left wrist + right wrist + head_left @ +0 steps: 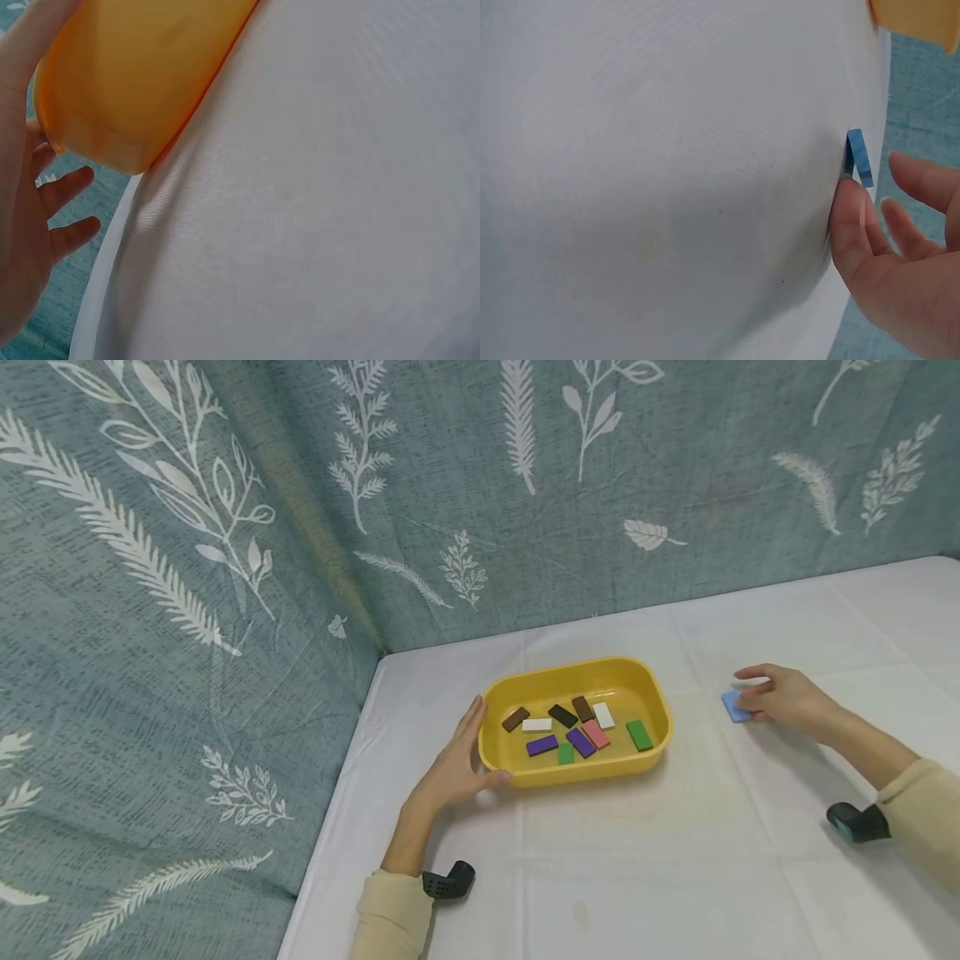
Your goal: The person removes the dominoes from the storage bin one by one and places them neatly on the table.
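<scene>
My left hand (453,768) spans the left end of a yellow plastic tub (588,772), with the thumb along its near side and the fingers at the left wall. Some of these fingers are hidden behind the tub in the left wrist view. Over on the right, my right hand (791,702) pinches a small blue tile (861,159) at its lower end. This tile leans away from a second blue piece against the cloth in the right wrist view. The right index finger stands apart from it. Part of the blue is covered by fingertips in the head view.
Inside the tub lie several small tiles: brown (515,719), white (537,725), black (563,716), purple (542,745), pink (596,734) and green (640,735). A white cloth (645,868) covers the table. Patterned teal curtains (480,485) hang behind it and to the left.
</scene>
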`<action>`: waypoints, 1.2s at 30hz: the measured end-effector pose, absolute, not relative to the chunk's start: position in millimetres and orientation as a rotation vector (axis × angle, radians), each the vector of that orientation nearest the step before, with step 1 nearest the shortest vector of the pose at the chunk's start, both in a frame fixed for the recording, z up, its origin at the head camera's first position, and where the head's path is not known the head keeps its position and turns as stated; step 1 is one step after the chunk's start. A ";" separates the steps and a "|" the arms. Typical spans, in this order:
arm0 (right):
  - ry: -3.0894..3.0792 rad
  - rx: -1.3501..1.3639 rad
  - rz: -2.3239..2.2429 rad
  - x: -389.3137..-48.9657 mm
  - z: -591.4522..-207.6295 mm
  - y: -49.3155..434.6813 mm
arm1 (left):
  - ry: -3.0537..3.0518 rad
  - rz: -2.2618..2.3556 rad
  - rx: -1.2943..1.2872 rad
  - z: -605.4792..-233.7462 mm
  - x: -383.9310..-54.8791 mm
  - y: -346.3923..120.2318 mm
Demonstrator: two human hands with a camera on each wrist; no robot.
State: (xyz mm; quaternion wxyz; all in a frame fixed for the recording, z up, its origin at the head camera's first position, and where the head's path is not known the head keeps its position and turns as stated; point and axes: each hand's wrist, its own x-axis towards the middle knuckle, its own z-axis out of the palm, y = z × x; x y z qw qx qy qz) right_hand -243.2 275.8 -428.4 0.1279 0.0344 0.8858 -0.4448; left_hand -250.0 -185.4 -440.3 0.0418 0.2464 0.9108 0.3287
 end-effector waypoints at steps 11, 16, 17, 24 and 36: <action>2.530 0.146 -1.327 -243.7 -426.9 275.7 | 2.785 1.015 0.742 -440.2 -249.9 -186.6; 2.557 0.174 -1.315 -243.7 -427.4 277.8 | 2.790 1.024 0.778 -442.1 -251.2 -186.6; 2.566 0.173 -1.314 -243.6 -427.0 278.3 | 2.791 1.026 0.785 -442.6 -251.6 -186.5; 2.576 0.113 -1.374 -246.2 -414.2 277.9 | 2.788 1.030 0.816 -442.8 -254.1 -185.9; 2.462 0.091 -1.567 -254.4 -394.2 245.9 | 2.789 1.019 0.814 -442.0 -255.1 -183.8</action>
